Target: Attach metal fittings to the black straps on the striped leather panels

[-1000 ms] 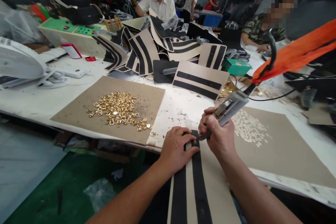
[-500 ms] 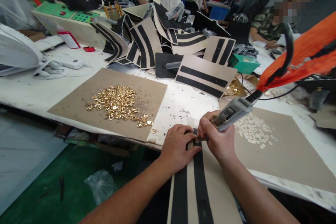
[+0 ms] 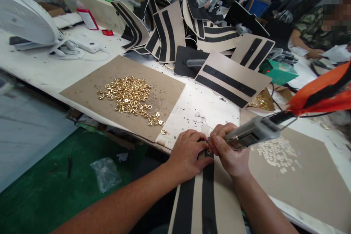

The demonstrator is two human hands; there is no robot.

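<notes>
Now the driver (image 3: 255,134) leans flatter than a second ago, and its end has gone from beside a gold stud (image 3: 208,151) to right at it; the work, I judge, is on the stud itself, though fingers hide the contact. The right hand (image 3: 233,155) grips the driver. The left hand (image 3: 189,153) lies bent on the far end of the striped panel (image 3: 229,197), thumb and forefinger either side of the stud; whether it pinches or only presses, I cannot tell. That end sits by the near edge of the white worktop (image 3: 225,115), which carries gold fittings (image 3: 128,91), pale bits (image 3: 275,153), piled panels (image 3: 227,80) and a fan (image 3: 27,14). Co-workers sit beyond; the floor (image 3: 82,193) is green.
</notes>
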